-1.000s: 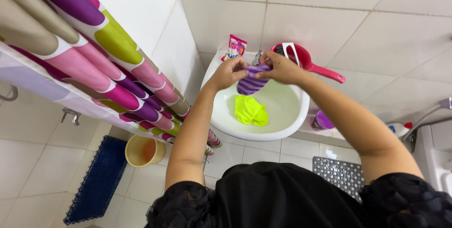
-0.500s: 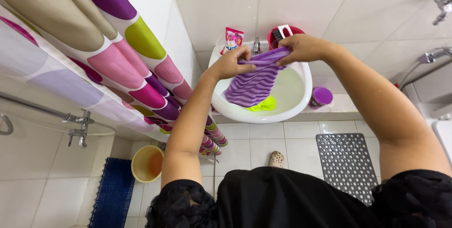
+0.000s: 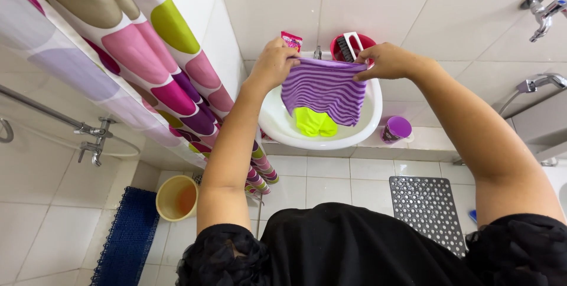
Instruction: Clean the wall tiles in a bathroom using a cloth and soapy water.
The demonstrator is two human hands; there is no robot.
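A purple striped cloth (image 3: 323, 90) hangs spread out over a white basin (image 3: 277, 122). My left hand (image 3: 273, 61) grips its upper left corner and my right hand (image 3: 383, 61) grips its upper right corner. A neon yellow-green cloth (image 3: 315, 123) lies in the basin, partly hidden behind the striped one.
A red container holding a scrub brush (image 3: 351, 46) and a pink packet (image 3: 292, 40) sit behind the basin. A purple cup (image 3: 396, 129) stands at its right. A spotted shower curtain (image 3: 142, 50) hangs left. On the floor lie a yellow bucket (image 3: 176, 198), blue mat (image 3: 126, 239), grey drain mat (image 3: 429, 206).
The striped cloth was bunched between my hands over the basin. My hands have moved apart and lifted it, so it now hangs spread flat. The view has tilted down.
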